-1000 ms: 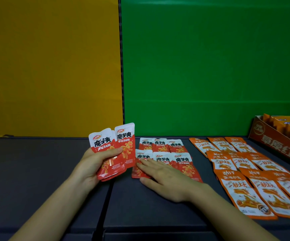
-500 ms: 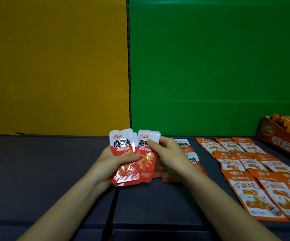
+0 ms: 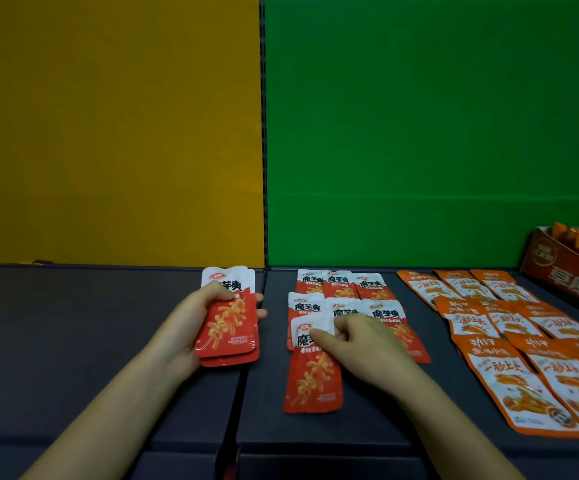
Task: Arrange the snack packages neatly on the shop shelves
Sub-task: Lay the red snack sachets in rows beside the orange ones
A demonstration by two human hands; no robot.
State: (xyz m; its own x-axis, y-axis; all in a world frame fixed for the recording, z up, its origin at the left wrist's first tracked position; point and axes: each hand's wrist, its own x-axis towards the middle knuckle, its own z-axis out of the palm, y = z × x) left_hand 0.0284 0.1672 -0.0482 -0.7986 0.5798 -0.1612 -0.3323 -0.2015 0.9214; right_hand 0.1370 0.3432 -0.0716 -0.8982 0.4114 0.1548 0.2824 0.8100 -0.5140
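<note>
The right hand [image 3: 357, 348] presses its fingertips on the white top of a red snack packet [image 3: 312, 368], which lies flat on the dark shelf [image 3: 367, 424], just in front of the laid red packets [image 3: 343, 292] and partly over the front row. Its long axis runs from the shelf front toward the green back panel [image 3: 437, 133], white end to the back. The left hand [image 3: 191, 327] is closed around a small stack of packets [image 3: 229, 320], left of the laid group, held almost upright. I judge the packets light, soft and slippery; holding near the sealed top edge seems safest. Orange packets [image 3: 510, 337] lie to the right of the group.
</note>
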